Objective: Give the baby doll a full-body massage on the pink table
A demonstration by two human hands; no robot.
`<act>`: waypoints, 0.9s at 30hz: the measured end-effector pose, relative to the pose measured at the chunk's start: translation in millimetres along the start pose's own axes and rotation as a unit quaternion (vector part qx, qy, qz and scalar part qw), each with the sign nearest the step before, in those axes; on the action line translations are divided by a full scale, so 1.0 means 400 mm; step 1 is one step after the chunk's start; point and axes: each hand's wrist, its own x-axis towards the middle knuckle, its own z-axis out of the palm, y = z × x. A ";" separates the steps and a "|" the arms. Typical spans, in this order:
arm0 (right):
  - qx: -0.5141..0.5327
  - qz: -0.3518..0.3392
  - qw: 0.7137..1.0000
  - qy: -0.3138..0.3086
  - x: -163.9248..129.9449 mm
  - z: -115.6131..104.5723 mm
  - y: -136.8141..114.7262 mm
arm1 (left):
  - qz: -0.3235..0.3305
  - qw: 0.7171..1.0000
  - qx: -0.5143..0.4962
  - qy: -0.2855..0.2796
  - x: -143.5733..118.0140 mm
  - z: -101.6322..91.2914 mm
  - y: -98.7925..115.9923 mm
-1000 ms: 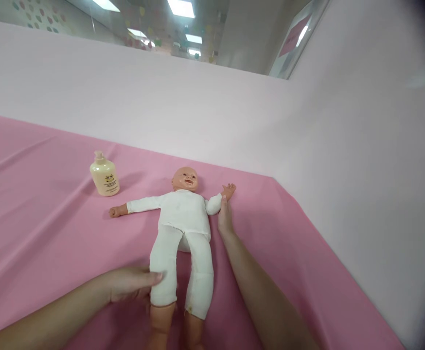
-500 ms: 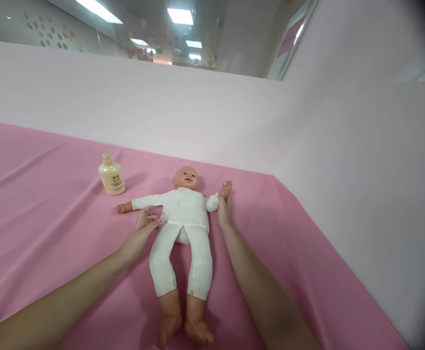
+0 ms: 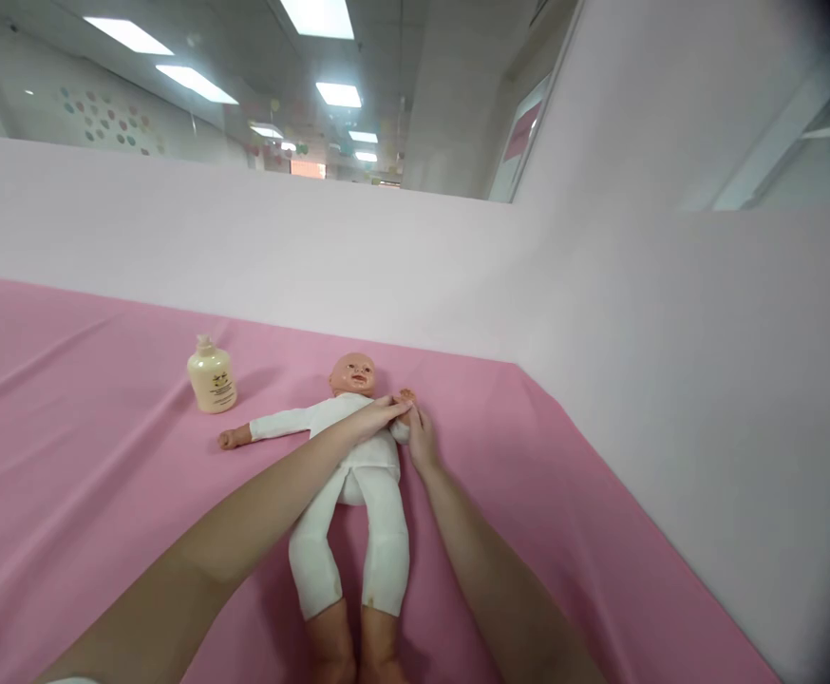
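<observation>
A baby doll (image 3: 385,546) with a white cloth body lies on its back on the pink sheet (image 3: 500,456), its head toward the wall. My left hand (image 3: 378,418) reaches across the doll's chest, fingers closed at the doll's hand on the right side of the picture. From below, my right hand (image 3: 422,440) grips that same small arm near the wrist. My fingers partly cover the doll's hand. The doll's other arm stretches out flat to the left. A cream pump bottle (image 3: 214,380) stands upright to the left of the doll's head.
A pale wall (image 3: 244,256) rises behind the sheet, with a window (image 3: 443,95) above it showing ceiling lights. Another pale wall (image 3: 671,380) borders the sheet on the right. Creases run through the sheet at left.
My left hand has moved from beside the doll's waist, across its chest, to the arm on the right. My right hand keeps its hold there. The camera view has tilted up.
</observation>
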 end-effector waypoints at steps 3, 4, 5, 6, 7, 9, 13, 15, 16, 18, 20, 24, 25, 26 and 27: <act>-0.011 0.001 1.000 0.018 0.002 0.000 0.006 | 0.026 1.000 -0.017 -0.005 0.009 -0.012 -0.022; -0.009 -0.004 1.000 0.018 0.003 0.002 0.008 | 0.032 0.999 -0.023 -0.007 0.008 -0.016 -0.027; -0.005 -0.009 1.000 0.016 0.004 0.003 0.010 | 0.036 0.999 -0.031 -0.009 0.006 -0.020 -0.029; 0.002 -0.014 1.000 0.012 0.005 0.005 0.012 | 0.038 0.998 -0.039 -0.011 0.005 -0.023 -0.031; 0.008 -0.019 1.000 0.007 0.006 0.007 0.015 | 0.040 0.998 -0.044 -0.013 0.005 -0.026 -0.033; 0.017 -0.027 0.999 0.003 0.009 0.009 0.021 | 0.045 0.998 -0.040 -0.019 0.006 -0.030 -0.035; 0.020 -0.042 0.999 0.018 0.009 0.011 0.030 | 0.066 0.997 -0.022 -0.032 0.009 -0.037 -0.041; 0.015 -0.045 0.998 0.029 0.006 0.013 0.031 | 0.073 0.996 -0.012 -0.042 0.009 -0.041 -0.045; 0.014 -0.046 0.998 0.033 0.004 0.014 0.031 | 0.076 0.996 -0.004 -0.048 0.009 -0.043 -0.047; 0.015 -0.046 0.998 0.037 0.002 0.016 0.031 | 0.081 0.995 0.013 -0.050 0.011 -0.047 -0.051; 0.019 -0.037 0.998 0.036 0.003 0.016 0.032 | 0.083 0.995 0.024 -0.043 0.015 -0.050 -0.058; 0.024 -0.015 0.999 0.039 0.011 0.013 0.033 | 0.099 0.994 0.003 -0.051 0.029 -0.054 -0.072; 0.025 -0.015 0.999 0.043 0.012 0.013 0.032 | 0.103 0.993 -0.006 -0.057 0.032 -0.055 -0.075; 0.025 -0.016 0.998 0.047 0.013 0.014 0.030 | 0.103 0.993 -0.012 -0.063 0.033 -0.055 -0.077; 0.025 -0.015 0.998 0.050 0.013 0.015 0.027 | 0.100 0.993 -0.015 -0.065 0.034 -0.056 -0.078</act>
